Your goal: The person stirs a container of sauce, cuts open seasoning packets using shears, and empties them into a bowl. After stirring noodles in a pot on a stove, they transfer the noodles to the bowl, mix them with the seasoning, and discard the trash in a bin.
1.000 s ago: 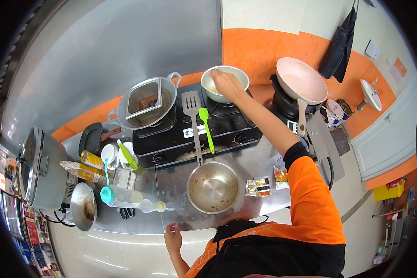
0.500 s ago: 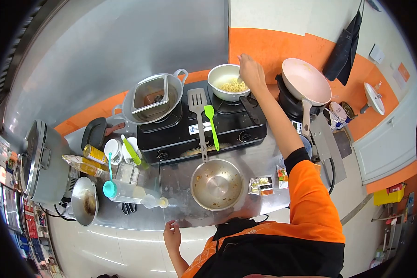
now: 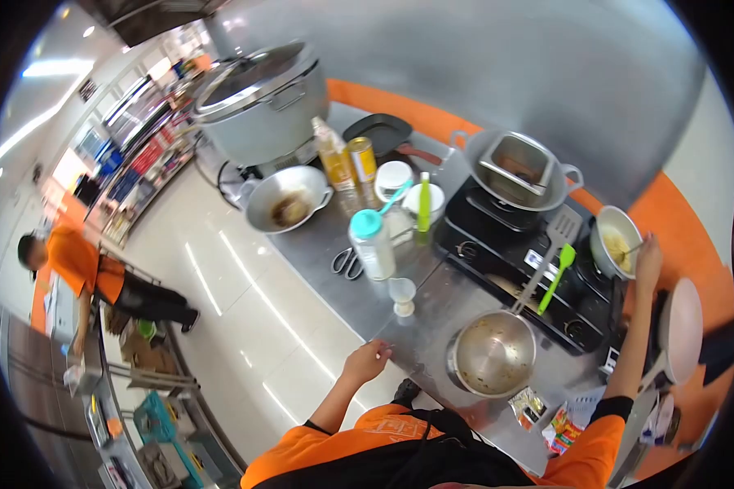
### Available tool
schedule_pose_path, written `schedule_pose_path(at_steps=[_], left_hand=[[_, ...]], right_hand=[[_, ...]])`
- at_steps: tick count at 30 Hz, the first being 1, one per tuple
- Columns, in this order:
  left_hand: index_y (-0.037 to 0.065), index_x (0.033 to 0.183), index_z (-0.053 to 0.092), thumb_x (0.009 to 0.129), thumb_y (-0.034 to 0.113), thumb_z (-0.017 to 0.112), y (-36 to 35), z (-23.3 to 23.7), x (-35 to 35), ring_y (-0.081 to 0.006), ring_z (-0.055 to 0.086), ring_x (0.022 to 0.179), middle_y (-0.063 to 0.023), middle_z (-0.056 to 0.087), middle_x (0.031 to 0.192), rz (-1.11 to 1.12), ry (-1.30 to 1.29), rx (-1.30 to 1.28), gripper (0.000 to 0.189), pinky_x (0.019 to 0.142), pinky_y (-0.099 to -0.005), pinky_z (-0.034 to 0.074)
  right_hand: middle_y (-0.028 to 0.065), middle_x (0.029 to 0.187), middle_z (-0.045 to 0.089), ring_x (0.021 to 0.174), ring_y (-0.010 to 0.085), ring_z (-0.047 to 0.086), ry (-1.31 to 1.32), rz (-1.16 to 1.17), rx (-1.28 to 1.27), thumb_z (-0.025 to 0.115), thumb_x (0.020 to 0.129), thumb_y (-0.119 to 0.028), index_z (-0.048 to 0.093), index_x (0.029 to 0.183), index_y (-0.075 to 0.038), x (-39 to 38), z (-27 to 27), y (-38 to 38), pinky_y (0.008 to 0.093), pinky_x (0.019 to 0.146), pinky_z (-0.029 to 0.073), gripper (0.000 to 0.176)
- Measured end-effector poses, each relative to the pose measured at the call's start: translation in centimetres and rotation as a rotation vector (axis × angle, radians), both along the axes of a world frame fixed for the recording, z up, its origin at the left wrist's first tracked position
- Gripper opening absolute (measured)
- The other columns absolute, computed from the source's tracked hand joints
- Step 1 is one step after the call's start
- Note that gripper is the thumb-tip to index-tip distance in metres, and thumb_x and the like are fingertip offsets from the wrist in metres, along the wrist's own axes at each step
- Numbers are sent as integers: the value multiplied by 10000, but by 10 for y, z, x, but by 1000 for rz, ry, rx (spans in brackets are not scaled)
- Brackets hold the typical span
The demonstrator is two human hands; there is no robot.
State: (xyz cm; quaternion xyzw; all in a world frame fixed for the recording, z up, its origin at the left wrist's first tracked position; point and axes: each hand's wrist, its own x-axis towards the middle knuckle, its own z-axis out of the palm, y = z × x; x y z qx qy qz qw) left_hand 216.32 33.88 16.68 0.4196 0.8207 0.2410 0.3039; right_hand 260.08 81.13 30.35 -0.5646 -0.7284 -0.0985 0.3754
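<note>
My right hand is closed round the upper end of a thin utensil at the rim of a pale pot. Yellow noodles lie inside that pot, on the right burner of the black gas stove. The utensil's lower end is hidden, so I cannot tell its kind. My left hand hovers by the counter's front edge, fingers curled together; whatever they hold is too small to name. Nearby stands a small clear cup. A steel pan with brown residue sits in front of the stove.
A slotted spatula and green brush lie across the stove. Scissors, a teal-capped bottle, a wok and a large cooker stand left. Seasoning packets lie right. A person works at far left.
My view has swung left, bringing the other person and the far aisle into sight. My right hand stays at the noodle pot; my left stays curled near the counter's edge.
</note>
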Motion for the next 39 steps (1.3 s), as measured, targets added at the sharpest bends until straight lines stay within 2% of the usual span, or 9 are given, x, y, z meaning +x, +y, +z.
schedule_pose_path(at_steps=[8, 11, 13, 15, 18, 20, 23, 25, 39], left_hand=[[65, 1067, 566, 851, 361, 487, -18, -7, -11, -301, 603, 913, -144, 641, 941, -46, -1, -272, 374, 784, -383, 470], [56, 1085, 558, 850, 424, 466, -30, -22, -19, -320, 578, 973, -166, 625, 995, -157, 45, -466, 446, 832, -391, 450], [55, 1094, 551, 843, 452, 473, -40, -38, -25, -337, 553, 1014, -184, 603, 1045, -151, -25, -466, 477, 867, -393, 430], [57, 1104, 550, 841, 444, 480, -42, -31, -24, -348, 546, 1020, -197, 594, 1058, -113, -27, -458, 473, 868, -397, 427], [59, 1132, 539, 842, 424, 475, -42, -33, -24, -359, 532, 1043, -218, 586, 1063, -103, -15, -518, 470, 899, -403, 412], [58, 1128, 542, 844, 404, 468, -39, -30, -20, -325, 555, 1024, -187, 610, 1035, -103, 8, -551, 454, 894, -379, 415], [41, 1140, 529, 850, 400, 452, -36, -32, -18, -318, 562, 1017, -178, 618, 1020, -128, 5, -563, 469, 894, -380, 412], [41, 1149, 522, 851, 415, 453, -37, -36, -21, -359, 540, 1035, -219, 586, 1066, -159, -22, -547, 482, 894, -414, 413], [30, 1145, 521, 855, 410, 457, -40, -35, -23, -357, 550, 1021, -213, 598, 1046, -170, -31, -525, 482, 873, -411, 426]], right_hand=[[239, 754, 582, 732, 392, 568, 0, -66, 8, 369, 933, -209, 535, 824, 34, -12, 8, -4, 442, 614, 420, 315], [264, 860, 599, 830, 409, 579, 158, -112, -97, 351, 932, -246, 566, 973, 47, 6, -2, 6, 462, 707, 445, 366], [255, 958, 597, 917, 399, 561, 32, -26, 33, 359, 920, -265, 565, 1021, 61, 16, -19, 20, 448, 818, 430, 399], [249, 858, 601, 828, 406, 578, 23, -182, -153, 361, 915, -255, 587, 934, 16, -2, 13, -10, 471, 729, 448, 354], [248, 782, 596, 772, 418, 578, 60, -32, 118, 395, 907, -236, 582, 854, -5, -7, 5, -6, 493, 676, 448, 302], [242, 749, 593, 728, 421, 578, 17, -202, 21, 424, 902, -232, 568, 828, -6, -26, 35, -25, 495, 642, 450, 278], [234, 724, 590, 691, 419, 576, 103, -227, 159, 439, 899, -236, 552, 799, -4, -38, 49, -44, 496, 606, 449, 276], [238, 731, 590, 705, 416, 578, 59, -222, 78, 434, 900, -235, 554, 802, -4, -36, 28, -39, 495, 612, 449, 278], [237, 788, 596, 734, 412, 578, 44, -192, 3, 413, 907, -244, 543, 803, -6, -48, 25, -51, 489, 646, 449, 290]])
